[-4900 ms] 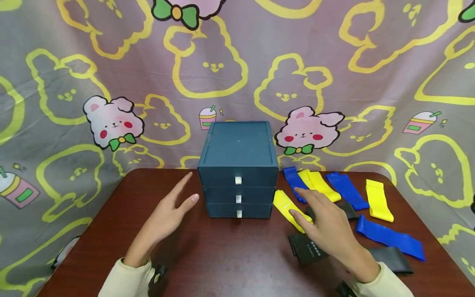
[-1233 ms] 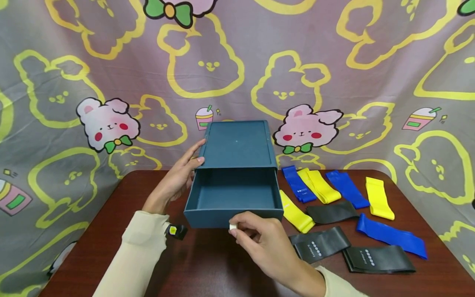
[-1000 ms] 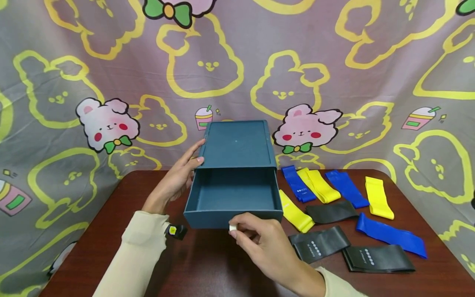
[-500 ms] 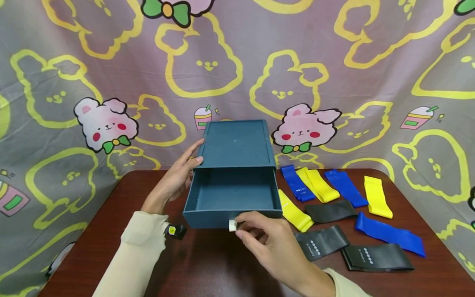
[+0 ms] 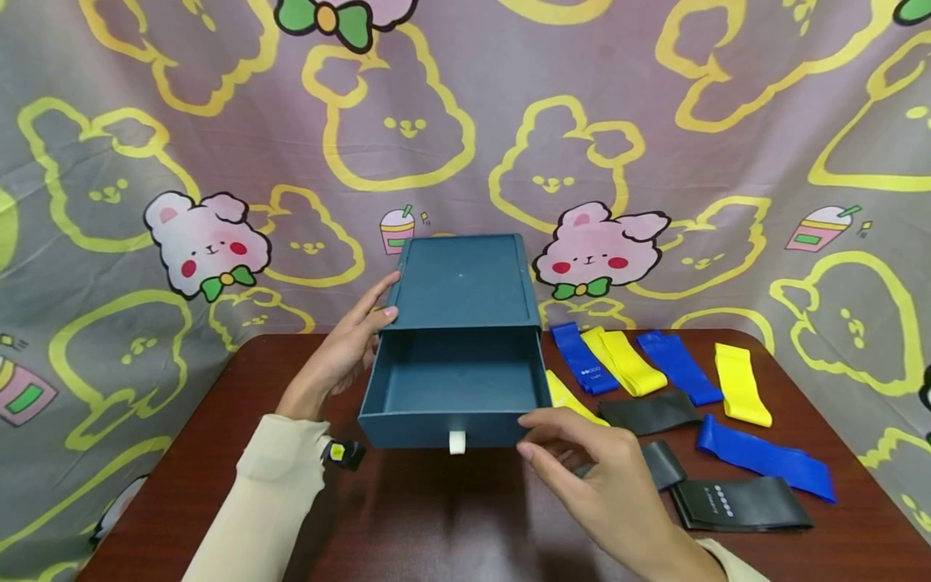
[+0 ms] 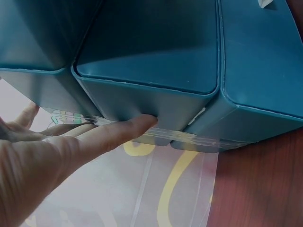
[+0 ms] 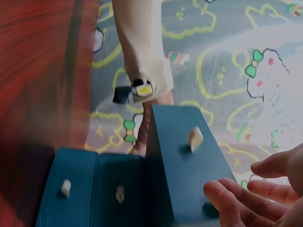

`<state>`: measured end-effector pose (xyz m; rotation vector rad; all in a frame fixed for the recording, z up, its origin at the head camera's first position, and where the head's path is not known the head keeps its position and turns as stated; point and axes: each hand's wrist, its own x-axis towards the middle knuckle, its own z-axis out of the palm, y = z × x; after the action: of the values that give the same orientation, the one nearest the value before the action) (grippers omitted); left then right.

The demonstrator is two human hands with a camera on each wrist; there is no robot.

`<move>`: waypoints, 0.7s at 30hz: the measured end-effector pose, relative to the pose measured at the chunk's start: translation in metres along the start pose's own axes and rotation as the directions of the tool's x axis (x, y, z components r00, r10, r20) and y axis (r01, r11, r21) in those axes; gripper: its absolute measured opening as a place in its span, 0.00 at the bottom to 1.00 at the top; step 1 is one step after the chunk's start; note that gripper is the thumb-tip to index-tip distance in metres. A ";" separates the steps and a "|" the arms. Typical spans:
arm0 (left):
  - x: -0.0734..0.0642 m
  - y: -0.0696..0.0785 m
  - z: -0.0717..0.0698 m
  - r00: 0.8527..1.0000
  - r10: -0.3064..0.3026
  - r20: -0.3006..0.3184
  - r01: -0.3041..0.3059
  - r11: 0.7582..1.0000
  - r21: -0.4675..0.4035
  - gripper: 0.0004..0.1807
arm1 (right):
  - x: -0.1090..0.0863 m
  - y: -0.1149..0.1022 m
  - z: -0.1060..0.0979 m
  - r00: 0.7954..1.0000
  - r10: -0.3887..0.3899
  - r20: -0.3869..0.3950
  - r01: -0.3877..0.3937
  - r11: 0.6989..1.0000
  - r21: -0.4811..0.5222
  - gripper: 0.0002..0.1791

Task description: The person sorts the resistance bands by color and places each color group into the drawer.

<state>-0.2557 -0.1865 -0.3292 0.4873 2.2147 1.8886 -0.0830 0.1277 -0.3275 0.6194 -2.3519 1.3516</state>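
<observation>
A dark teal drawer cabinet (image 5: 464, 283) stands at the table's middle, its top drawer (image 5: 414, 430) pulled far out with nothing inside. My left hand (image 5: 336, 356) rests against the cabinet's left side; in the left wrist view one extended finger (image 6: 128, 128) presses that wall. Just off the drawer's right front corner is my right hand (image 5: 607, 477), fingers loosely bent and holding nothing. The white pull knob (image 5: 457, 442) on the drawer front is free of it. Two lower drawers, seen in the right wrist view with their own knobs (image 7: 120, 194), are closed.
Right of the cabinet lie several flat resistance bands: blue ones (image 5: 764, 458), yellow ones (image 5: 742, 384) and black ones (image 5: 742, 503). My right hand partly covers a black band (image 5: 663, 465). A patterned curtain (image 5: 465, 121) hangs behind the brown table (image 5: 240, 404).
The top drawer, closed at first, was pulled out by its knob. Since then my right hand has let go of the knob and moved right. My left hand stays on the cabinet's side.
</observation>
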 end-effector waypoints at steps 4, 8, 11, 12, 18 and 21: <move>0.000 0.000 -0.001 1.000 0.001 0.002 -0.001 1.000 0.001 0.34 | -0.004 0.006 -0.014 0.997 -0.014 -0.078 0.008 0.997 -0.074 0.17; 0.000 0.000 -0.001 1.000 0.001 -0.003 -0.001 1.000 0.000 0.34 | -0.007 0.015 -0.027 0.991 -0.024 -0.133 0.009 0.994 -0.106 0.20; 0.000 0.000 0.000 1.000 0.002 -0.005 -0.002 1.000 0.000 0.34 | -0.009 0.025 -0.035 0.987 0.004 -0.158 -0.028 0.988 -0.150 0.20; 0.000 0.000 0.000 1.000 0.003 -0.004 -0.003 1.000 -0.002 0.34 | -0.010 0.029 -0.038 0.986 0.019 -0.166 -0.047 0.984 -0.171 0.19; 0.000 0.000 0.001 1.000 0.004 -0.003 -0.004 1.000 -0.002 0.34 | -0.013 0.056 -0.053 0.979 0.077 -0.191 -0.122 0.963 -0.240 0.19; 0.000 0.000 0.000 1.000 -0.001 -0.006 0.001 1.000 0.004 0.34 | -0.014 0.071 -0.060 0.979 0.082 -0.189 -0.132 0.953 -0.271 0.18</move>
<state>-0.2554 -0.1862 -0.3293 0.4827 2.2227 1.8874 -0.1038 0.2151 -0.3572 0.2793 -2.3985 1.0347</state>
